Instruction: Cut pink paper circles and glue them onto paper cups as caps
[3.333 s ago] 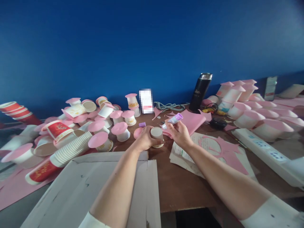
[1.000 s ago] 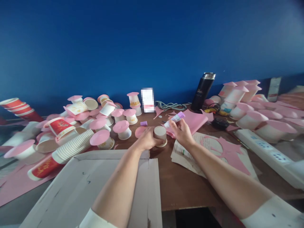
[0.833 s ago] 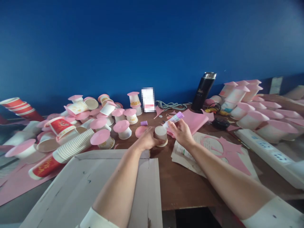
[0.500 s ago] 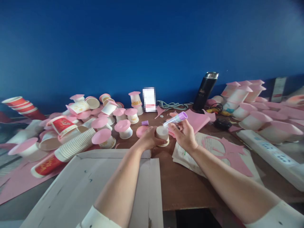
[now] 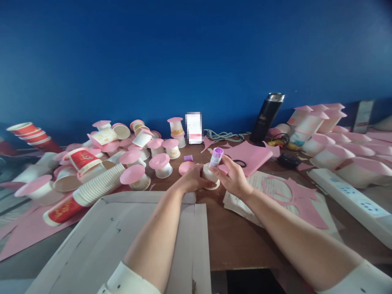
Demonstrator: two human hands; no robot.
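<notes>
My left hand (image 5: 193, 179) is wrapped round the left side of a white paper cup (image 5: 211, 178), which stands upside down on the brown table. My right hand (image 5: 234, 176) grips a glue stick (image 5: 217, 158) with a purple base, held nearly upright over the cup's base. Its lower end meets the cup at the near side of my fingers; the exact contact is partly hidden. A purple cap (image 5: 188, 158) lies behind my left hand. Beside that hand is a pink paper disc (image 5: 186, 168).
Several paper cups topped with pink paper (image 5: 161, 165) crowd the left, near a long cup stack (image 5: 99, 185). Grey cardboard (image 5: 147, 237) lies in front. On the right are cut pink paper (image 5: 301, 200), a black flask (image 5: 266, 118), scissors (image 5: 240, 162) and a power strip (image 5: 349, 200).
The glue stick has swung from a slant to nearly upright over the cup, and my right hand has shifted slightly left. My left hand still holds the cup.
</notes>
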